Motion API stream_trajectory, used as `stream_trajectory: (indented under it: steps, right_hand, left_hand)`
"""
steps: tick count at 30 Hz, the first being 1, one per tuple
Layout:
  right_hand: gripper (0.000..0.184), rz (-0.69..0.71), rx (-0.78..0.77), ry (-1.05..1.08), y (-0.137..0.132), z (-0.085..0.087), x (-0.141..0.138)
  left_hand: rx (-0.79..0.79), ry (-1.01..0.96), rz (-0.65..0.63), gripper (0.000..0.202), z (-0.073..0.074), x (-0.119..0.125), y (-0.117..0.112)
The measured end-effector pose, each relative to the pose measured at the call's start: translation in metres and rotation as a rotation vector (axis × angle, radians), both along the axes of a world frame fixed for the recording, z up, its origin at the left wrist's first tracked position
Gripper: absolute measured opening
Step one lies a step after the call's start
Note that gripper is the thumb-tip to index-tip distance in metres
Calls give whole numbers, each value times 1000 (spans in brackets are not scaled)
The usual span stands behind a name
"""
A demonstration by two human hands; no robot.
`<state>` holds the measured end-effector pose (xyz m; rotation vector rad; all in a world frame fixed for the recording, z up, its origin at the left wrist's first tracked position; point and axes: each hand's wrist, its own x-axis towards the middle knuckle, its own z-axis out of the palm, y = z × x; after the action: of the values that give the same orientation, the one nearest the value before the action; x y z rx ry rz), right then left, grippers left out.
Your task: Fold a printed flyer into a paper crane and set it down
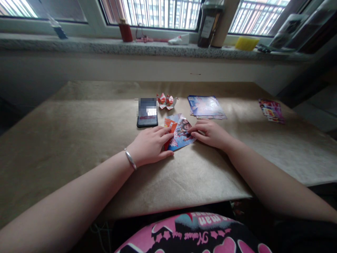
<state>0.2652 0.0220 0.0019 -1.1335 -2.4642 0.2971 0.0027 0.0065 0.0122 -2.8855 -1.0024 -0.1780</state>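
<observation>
A folded sheet of printed paper (181,130), blue with an orange part and a picture of people, lies on the table in front of me. My left hand (154,144) rests on its left side, fingers stretched out over the orange part and thumb apart at the lower edge. At the right corner of the paper, my right hand (210,133) has its thumb and index finger closed on the edge. Just behind the sheet stand folded paper figures (166,102) in red and white. A dark phone (147,117) lies beside them, near my left fingers.
A stack of blue printed sheets (206,106) lies behind my right hand. Farther right is a small pile of colourful printed papers (271,111). On the windowsill (158,49) stand a red container (125,31), a dark jar (207,26) and a yellow block (246,43).
</observation>
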Motion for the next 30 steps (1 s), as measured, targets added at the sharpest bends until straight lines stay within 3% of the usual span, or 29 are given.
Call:
stream_trajectory:
  steps: [3,8,15,23,30]
  right_hand:
    - [23,9,1,10,0,0,0]
    - [23,21,20,35,-1,0,1]
    - [24,26,-5,79,-1,1,0]
    - [31,-2,-52,287,-3,2,1]
    - [11,37,-18,309,-2,-3,0]
  left_hand:
    - [4,-12,-8,63,0,1,0]
    - [11,-29,-24,49,0,0,2]
    - [-14,-47,-27,59,0,0,1]
    - [-7,-55,-22,48,-4,1,1]
    - [27,-96,-55,34,-4,-1,4]
